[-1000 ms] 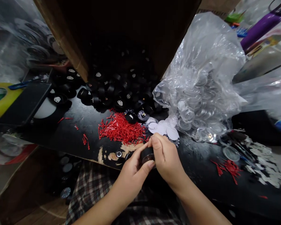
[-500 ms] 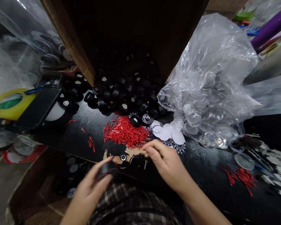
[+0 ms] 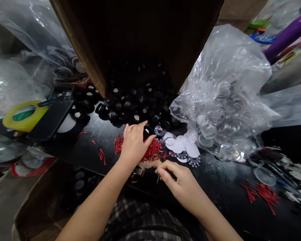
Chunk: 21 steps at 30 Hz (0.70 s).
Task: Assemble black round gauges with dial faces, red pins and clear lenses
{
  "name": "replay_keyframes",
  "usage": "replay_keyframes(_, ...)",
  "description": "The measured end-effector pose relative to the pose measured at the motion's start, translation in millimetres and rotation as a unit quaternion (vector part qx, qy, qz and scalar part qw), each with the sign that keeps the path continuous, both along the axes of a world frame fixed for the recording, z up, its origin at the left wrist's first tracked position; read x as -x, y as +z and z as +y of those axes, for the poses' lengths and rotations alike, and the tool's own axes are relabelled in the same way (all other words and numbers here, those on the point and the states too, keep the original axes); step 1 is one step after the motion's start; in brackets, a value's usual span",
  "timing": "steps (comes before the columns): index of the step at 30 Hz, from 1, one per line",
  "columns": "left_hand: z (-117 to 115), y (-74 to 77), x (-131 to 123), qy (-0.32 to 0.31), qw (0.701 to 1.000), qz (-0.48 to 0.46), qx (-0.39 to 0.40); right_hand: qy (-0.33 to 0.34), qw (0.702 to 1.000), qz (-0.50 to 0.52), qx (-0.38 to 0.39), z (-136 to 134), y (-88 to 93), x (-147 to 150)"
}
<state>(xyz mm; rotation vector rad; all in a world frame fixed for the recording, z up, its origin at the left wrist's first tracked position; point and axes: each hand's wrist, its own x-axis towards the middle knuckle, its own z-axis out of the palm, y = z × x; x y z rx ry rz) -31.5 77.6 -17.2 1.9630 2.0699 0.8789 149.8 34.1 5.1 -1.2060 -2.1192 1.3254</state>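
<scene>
Picking looks the step in hand: the left hand spreads its grip wide onto a black cap at its fingertips, red pins beside its thumb, while the right hand pinches narrow over the surface, on what I cannot tell, and a lift calls for closing on that one cap.

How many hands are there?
2. The left hand lies on the red pins; the right hand is nearer the body, fingers pinched together. No other hands show.
</scene>
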Motion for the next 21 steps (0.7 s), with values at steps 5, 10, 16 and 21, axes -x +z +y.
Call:
replay_keyframes(5, -38, 14.6, 2, -0.119, 0.988, -0.096, 0.005, -0.129, 0.970, 0.117, 0.168, 12, -3.4, -7)
replay_keyframes(10, -90, 14.1, -16, -0.157, 0.900, -0.377, 0.152, -0.114, 0.950, 0.165, 0.242, 18, -3.7, -6)
replay_keyframes(16, -106, -1.7, -35, -0.070, 0.805, -0.565, 0.170, -0.079, 0.958, 0.138, 0.239, 11, -0.2, -16)
replay_keyframes(21, -108, -3.2, -40, 0.014, 0.703, -0.663, 0.257, -0.044, 0.976, 0.098, 0.190, 11, 3.6, -31)
